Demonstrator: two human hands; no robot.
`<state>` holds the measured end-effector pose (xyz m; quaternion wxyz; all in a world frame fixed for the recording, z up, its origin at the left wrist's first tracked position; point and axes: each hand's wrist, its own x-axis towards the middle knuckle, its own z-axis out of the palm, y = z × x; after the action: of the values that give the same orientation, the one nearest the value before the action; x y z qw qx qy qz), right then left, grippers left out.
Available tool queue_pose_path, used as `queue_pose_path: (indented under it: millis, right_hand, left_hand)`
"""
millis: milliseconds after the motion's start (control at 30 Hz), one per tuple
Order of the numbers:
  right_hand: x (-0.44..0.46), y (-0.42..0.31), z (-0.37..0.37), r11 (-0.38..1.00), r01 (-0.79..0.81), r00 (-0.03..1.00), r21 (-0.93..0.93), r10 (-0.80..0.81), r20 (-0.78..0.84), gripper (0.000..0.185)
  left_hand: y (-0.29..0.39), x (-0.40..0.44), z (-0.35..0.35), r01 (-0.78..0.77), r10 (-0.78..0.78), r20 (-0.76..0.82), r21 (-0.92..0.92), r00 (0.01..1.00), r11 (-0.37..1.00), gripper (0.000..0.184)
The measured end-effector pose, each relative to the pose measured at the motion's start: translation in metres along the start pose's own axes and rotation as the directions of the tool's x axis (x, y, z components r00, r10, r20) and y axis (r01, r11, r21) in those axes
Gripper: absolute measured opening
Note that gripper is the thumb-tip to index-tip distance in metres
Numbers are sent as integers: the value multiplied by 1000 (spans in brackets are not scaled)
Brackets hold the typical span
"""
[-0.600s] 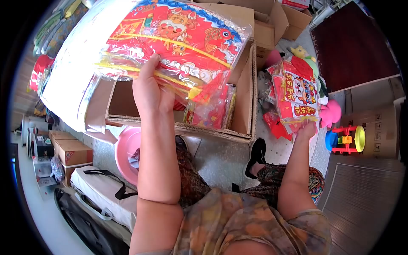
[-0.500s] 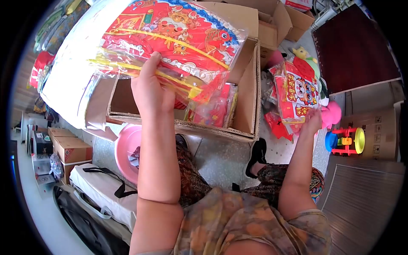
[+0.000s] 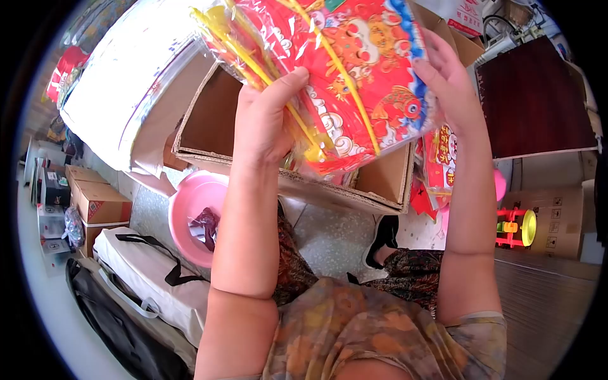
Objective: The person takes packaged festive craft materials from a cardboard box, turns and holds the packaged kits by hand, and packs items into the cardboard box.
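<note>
Both hands hold a stack of red packages in clear plastic [image 3: 361, 82], with cartoon animals, a fish, a blue edge and yellow sticks, above an open cardboard box [image 3: 209, 120]. My left hand [image 3: 269, 117] grips its left side, thumb on top. My right hand [image 3: 449, 85] is at the right edge, thumb on the front and fingers behind. The stack covers much of the box's inside. Partly behind my right forearm, another red package with printed characters [image 3: 439, 158] lies on the right.
A pink basin [image 3: 183, 221] with dark cloth stands below the box. White and black bags [image 3: 152, 278] lie lower left, small cartons [image 3: 98, 199] beyond. On the right are a dark red board [image 3: 535, 98], a colourful toy [image 3: 527, 228] and a carton [image 3: 554, 221].
My right hand has let go of the package on the right and moved left to the stack. My left hand has shifted right, and the stack is turned more upright.
</note>
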<state>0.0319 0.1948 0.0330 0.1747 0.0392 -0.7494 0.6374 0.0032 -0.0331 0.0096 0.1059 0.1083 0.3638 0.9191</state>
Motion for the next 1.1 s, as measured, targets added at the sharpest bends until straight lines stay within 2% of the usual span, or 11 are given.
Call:
queue_pose_path:
  millis: [233,300,400,567,633,667,700,767,833,867,1100]
  right_hand:
    - [30,-31,13,990,-128,936,-58,140,322,38]
    - [41,-32,15,988,-75,953,-131,110,283,33]
    - [48,-46,30,967,-105,936,233,17,350,38]
    - [60,-58,31,989,-99,948,109,60,312,33]
    - [68,-60,29,1000,-6,918,8,3,396,30]
    - [71,-62,30,1000,-6,917,6,3,400,30]
    - [71,-67,32,986,77,913,-148,-10,407,30]
    - [79,-64,35,942,158,907,-295,-20,421,30]
    - [97,-42,32,925,100,765,-366,164,623,40]
    - [96,-25,33,743,469,757,-477,-60,651,28]
    - [81,41,99,343,644,604,-684,320,730,17]
  left_hand:
    - [8,-2,-5,-118,116,39,76,993,990,22]
    - [5,-2,-9,-218,199,103,230,974,948,20]
    - [1,-2,-8,-242,223,111,222,969,945,19]
    - [4,-4,-17,-203,155,135,505,979,839,20]
    - [6,-4,-31,-224,-19,261,862,965,454,23]
    - [10,-7,-36,-116,-100,127,987,987,111,19]
    - [14,-12,-40,-114,-98,125,987,987,112,19]
    - [23,-19,-48,-124,-108,97,951,989,-282,20]
    - [32,-22,-60,-81,-120,46,948,992,-307,19]
    - [36,-23,-65,-44,-132,0,943,991,-331,20]
    - [48,-33,-75,-84,15,90,972,996,-220,20]
